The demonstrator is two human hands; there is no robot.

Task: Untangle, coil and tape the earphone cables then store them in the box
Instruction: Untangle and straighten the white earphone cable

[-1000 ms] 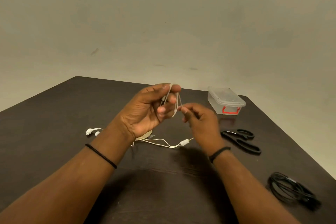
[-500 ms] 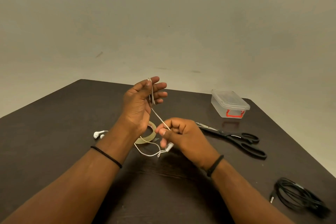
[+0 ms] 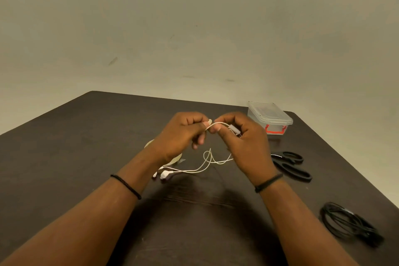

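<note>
The white earphone cable is up off the table, a short arc of it strung between the two hands, its inline remote sitting against the right hand; the rest trails down in a loose loop to the earbuds lying on the wood below. The left hand has its fingers curled and pinches the cable at the thumb tip; the right hand pinches it just beside, fingers folded over the remote; so this one looks only part-coiled, I'd say, with most of its length yet to be gathered, then taped and boxed. Over at the near right a black cable lies already coiled on the table; whether it is taped I can't tell. The roll of tape peeks out from behind the left wrist; scissors lie right of the hands; the clear box stands beyond them with its lid on and red latch forward, so that lid has to come off first.
</note>
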